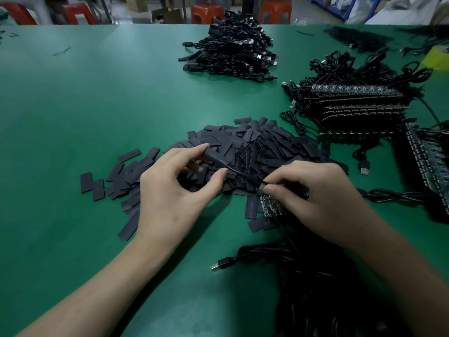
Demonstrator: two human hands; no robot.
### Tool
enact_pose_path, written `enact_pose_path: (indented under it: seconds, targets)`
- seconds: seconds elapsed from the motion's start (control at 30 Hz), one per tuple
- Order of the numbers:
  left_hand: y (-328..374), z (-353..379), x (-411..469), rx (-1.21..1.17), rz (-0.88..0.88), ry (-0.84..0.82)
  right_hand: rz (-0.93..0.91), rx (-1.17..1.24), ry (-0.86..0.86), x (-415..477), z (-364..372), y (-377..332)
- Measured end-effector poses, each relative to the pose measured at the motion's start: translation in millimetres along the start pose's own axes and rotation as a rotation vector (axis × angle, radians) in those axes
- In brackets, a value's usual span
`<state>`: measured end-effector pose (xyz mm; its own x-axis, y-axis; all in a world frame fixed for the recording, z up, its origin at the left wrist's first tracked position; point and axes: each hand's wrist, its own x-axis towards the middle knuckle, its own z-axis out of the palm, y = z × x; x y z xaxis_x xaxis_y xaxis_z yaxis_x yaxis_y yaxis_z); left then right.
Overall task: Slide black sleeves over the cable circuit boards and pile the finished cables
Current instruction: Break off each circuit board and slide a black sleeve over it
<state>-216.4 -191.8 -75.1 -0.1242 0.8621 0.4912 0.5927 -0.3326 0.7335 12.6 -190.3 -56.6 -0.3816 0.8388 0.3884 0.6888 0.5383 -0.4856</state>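
Black flat tubular plastic sleeve (pixel 215 157), with a thin black cable (pixel 243 175) running out of one end, was held just above the heap of loose black sleeves (pixel 267 144) in the middle of the green desk (pixel 85 105). The left hand (pixel 170 188) pinched that sleeve between curled forefinger and thumb, its other fingers half folded beneath. The right hand (pixel 323 193) was closed in a fine pinch on the cable near the sleeve's mouth, with its other fingers tucked under. A small green circuit board (pixel 268 207) showed beneath the right thumb; whether the hand touched it could not be told. Dark coiled cables with a silver-tipped USB plug (pixel 220 265) lay toward the near edge. Stacks of bare boards with cables (pixel 357 105) stood by the right edge, and the pile of finished cables (pixel 233 52) rose near the far edge.

The sleeve looked very light, thin-walled and limp, likely to flatten shut and slip between the fingers. It was probably best taken by its long edges and squeezed slightly so the mouth gaped. The board seemed stiff but delicate at its solder joints, so gripping its edges, or the cable close behind it, would likely suit better than tugging the wire further back
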Motion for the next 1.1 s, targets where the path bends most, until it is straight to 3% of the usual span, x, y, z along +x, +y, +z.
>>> enact_pose_path:
  seconds: [0.27, 0.53, 0.7, 0.8, 0.93, 1.1]
  targets:
    - [-9, 3, 3, 0.111, 0.012, -0.085, 0.109, -0.171, 0.125, 76, -49, 6]
    - [-13, 7, 1, 0.148, 0.093, -0.156, 0.118, -0.392, -0.092, 209, -5, 61]
    - [-16, 7, 1, 0.130, 0.095, -0.187, 0.162, -0.425, -0.230, 225, 23, 80]
    - [-16, 7, 2, 0.114, 0.082, -0.201, 0.169, -0.517, -0.214, 217, 32, 88]
    - [-18, 7, 4, 0.119, 0.067, -0.207, 0.070, -0.399, -0.087, 194, 31, 84]
    - [-16, 7, 4, 0.110, 0.055, -0.214, 0.248, -0.191, -0.218, 163, 30, 90]
